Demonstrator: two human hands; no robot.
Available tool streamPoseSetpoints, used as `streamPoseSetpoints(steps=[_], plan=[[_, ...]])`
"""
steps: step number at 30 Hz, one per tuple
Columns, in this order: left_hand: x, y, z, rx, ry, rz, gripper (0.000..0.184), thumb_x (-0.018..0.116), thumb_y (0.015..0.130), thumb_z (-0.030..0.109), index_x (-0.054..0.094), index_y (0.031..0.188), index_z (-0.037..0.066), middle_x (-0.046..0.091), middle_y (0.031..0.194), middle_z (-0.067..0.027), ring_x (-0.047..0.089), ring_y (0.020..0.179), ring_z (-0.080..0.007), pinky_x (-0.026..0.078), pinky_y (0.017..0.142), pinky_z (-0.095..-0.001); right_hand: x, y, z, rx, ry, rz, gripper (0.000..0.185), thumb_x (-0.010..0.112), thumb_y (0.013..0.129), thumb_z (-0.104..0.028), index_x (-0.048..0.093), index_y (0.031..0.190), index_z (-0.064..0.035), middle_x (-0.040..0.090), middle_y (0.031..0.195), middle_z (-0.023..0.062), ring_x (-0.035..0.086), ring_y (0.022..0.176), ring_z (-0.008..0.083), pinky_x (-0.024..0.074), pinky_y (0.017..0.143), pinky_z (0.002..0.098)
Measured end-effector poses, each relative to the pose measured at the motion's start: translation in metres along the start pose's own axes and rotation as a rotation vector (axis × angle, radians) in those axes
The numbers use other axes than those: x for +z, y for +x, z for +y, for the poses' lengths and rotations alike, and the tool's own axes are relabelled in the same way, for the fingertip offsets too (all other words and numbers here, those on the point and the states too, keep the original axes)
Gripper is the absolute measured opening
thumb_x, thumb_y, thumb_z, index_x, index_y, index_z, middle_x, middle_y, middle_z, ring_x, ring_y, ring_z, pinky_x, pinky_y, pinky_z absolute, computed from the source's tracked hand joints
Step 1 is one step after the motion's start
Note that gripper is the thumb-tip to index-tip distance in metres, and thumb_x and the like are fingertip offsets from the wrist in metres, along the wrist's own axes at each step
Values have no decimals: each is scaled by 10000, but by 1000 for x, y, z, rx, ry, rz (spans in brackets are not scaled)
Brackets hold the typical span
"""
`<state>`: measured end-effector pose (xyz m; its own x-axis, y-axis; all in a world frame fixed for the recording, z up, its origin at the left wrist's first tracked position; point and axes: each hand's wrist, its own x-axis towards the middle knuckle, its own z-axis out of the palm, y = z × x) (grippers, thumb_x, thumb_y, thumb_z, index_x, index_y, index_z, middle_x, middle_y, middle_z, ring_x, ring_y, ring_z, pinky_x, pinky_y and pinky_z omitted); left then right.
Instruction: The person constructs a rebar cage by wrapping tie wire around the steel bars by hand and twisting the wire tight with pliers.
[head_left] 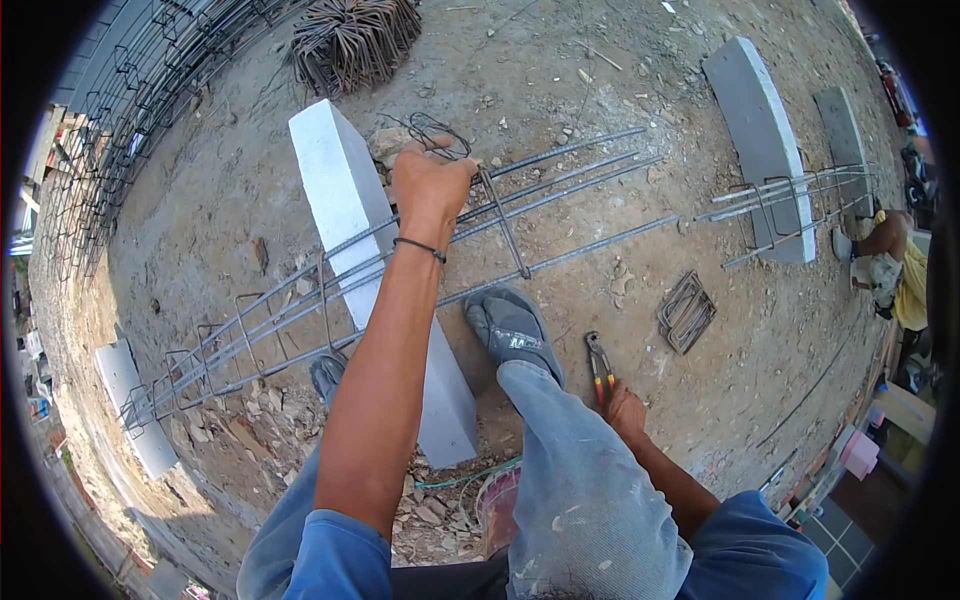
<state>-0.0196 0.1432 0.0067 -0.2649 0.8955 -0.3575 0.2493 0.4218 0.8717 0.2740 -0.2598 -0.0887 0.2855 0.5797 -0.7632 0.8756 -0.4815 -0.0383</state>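
Two grips in use: left grip (432,180) on wire (437,132), right grip (627,412) on pincers (599,365)

The left grip is closed on a tangle of thin dark wire. It is located above the steel rods (600,246), just beside the upper end of a metal loop (507,225). The loop stands around the rods at a tilt. The right grip is clenched around the red and yellow handles of the pincers, low over the ground (640,200) beside the right knee. The head of the pincers points away from the body.

The rods run side by side, slanting across a pale block (345,190), with further loops spaced along their left portion. One grey shoe (512,325) is next to the lowest rod; the other shoe (325,378) is partly covered by the left forearm.

A stack of loops (687,312) lies on the ground to the right of the pincers. A heap of bent bars (355,45) lies at the far edge. More rods cross a grey slab (765,140) on the right, near another person (905,285). Between the legs is a reddish container, apparently a bucket (500,508), mostly hidden.
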Motion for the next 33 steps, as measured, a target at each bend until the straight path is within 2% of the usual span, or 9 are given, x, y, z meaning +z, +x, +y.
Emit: streamPoseSetpoints(steps=[4, 8, 10, 15, 17, 23, 27, 30, 33], plan=[[1, -1, 2, -28, -9, 28, 432, 844, 726, -8, 669, 1121, -28, 695, 773, -87, 687, 721, -193, 538, 658, -327, 6, -3, 3, 11, -28, 20, 545, 843, 761, -309, 590, 1134, -3, 734, 921, 164, 729, 863, 337, 572, 825, 455], [1, -7, 2, -14, 114, 56, 375, 865, 737, 63, 700, 1064, -18, 754, 835, -115, 725, 789, -213, 557, 724, -341, -14, -23, -6, -66, 816, -252, 224, 757, 890, -219, 695, 954, -14, 696, 828, 22, 627, 746, 132, 529, 707, 348], [-9, -8, 5, 51, 272, -21, 408, 863, 779, 162, 697, 1090, -43, 796, 919, -161, 755, 838, -243, 566, 773, -358, -45, -49, -31, -96, 1032, -298, 182, 637, 975, -125, 751, 1034, 4, 698, 850, 5, 608, 759, 110, 507, 694, 312], [-82, -7, 4, 207, 282, -263, 480, 816, 844, 217, 640, 1189, -66, 793, 1019, -198, 763, 915, -292, 576, 835, -384, -149, -90, -49, -157, 863, -281, 221, 702, 956, -141, 753, 1072, 41, 706, 871, 44, 608, 721, 124, 511, 656, 311], [-122, -9, -2, 543, 690, -245, 465, 785, 864, 194, 632, 1243, -28, 789, 1032, -186, 752, 955, -342, 574, 876, -424, -201, -85, -34, -222, 703, -371, 273, 734, 928, -97, 730, 1157, 53, 717, 886, 64, 608, 665, 115, 502, 592, 295], [-185, -49, 4, 491, 784, -359, 530, 765, 901, 270, 608, 1367, 71, 713, 1274, -193, 644, 1239, -376, 484, 1072, -511, -394, -40, -123, -501, 213, 139, 345, 633, 942, 24, 677, 1283, -13, 751, 938, 88, 695, 661, 164, 550, 589, 327], [-157, -59, -62, 758, 772, -287, 718, 743, 924, 414, 498, 1515, 86, 497, 1564, -197, 426, 1476, -378, 293, 1224, -611, -475, 10, -237, -947, -735, 500, 533, 551, 881, 77, 631, 1377, -100, 713, 1185, 176, 753, 943, 337, 596, 804, 439], [-144, -67, -78, 737, 916, -264, 920, 592, 977, 608, 247, 1670, 110, 284, 1707, -132, 184, 1599, -332, 51, 1269, -684, -488, 33, -319, -737, -965, 397, 580, 538, 897, 71, 600, 1436, -132, 677, 1314, 133, 710, 1119, 336, 558, 941, 474], [-141, -68, -84, 765, 934, -189, 863, 521, 1012, 610, 254, 1669, 119, 288, 1707, -117, 193, 1596, -321, 64, 1274, -675, -488, 73, -359, -918, -1318, 488, 597, 541, 922, 57, 583, 1476, -163, 644, 1403, 112, 652, 1256, 307, 494, 1045, 506]])
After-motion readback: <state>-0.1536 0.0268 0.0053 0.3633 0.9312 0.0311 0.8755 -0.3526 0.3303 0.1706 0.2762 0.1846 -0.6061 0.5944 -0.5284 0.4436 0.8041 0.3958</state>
